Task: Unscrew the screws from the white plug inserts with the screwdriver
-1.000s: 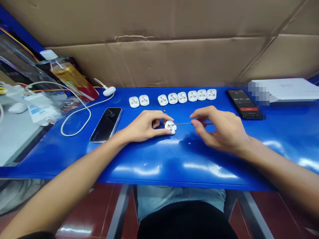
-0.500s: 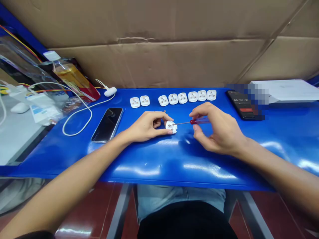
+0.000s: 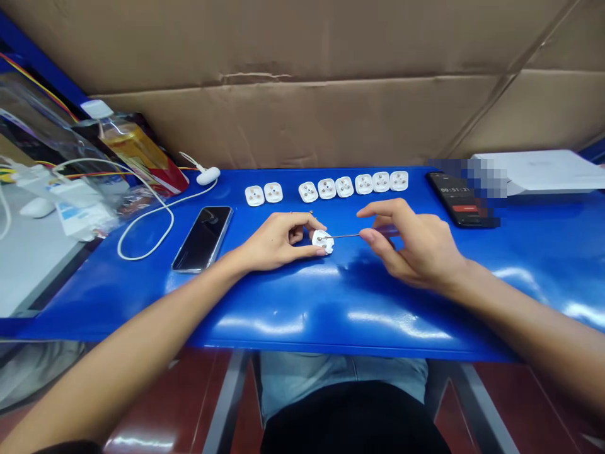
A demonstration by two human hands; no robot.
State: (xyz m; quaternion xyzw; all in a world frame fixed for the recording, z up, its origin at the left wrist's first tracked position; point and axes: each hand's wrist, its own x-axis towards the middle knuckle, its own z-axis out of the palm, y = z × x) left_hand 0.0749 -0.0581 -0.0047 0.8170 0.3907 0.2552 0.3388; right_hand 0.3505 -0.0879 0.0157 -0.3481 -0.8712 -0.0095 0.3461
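My left hand [image 3: 282, 241] pinches a small white plug housing [image 3: 322, 242] between thumb and forefinger, just above the blue tabletop. Metal fittings show inside it. In my right hand [image 3: 412, 244] is a screwdriver [image 3: 346, 236], its shaft level and its tip at a fitting in the housing. The thumb lies on the handle, which the fingers mostly hide; the forefinger is stretched out above it. Behind my hands stands a row of several similar white plug housings [image 3: 327, 188]. Small brass-coloured bits [image 3: 311, 213] lie partly hidden behind my left hand.
A phone [image 3: 203, 238] lies left of my hands, beside a white cable [image 3: 121, 243] and a bottle [image 3: 137, 148]. To the right are a second phone [image 3: 456, 195] with a running timer and a white box [image 3: 539, 170]. A cardboard wall [image 3: 302, 120] closes off the back.
My right thumb has moved forward over the red collar of the screwdriver, and the forefinger has straightened. The left hand keeps its pinch on the plug housing.
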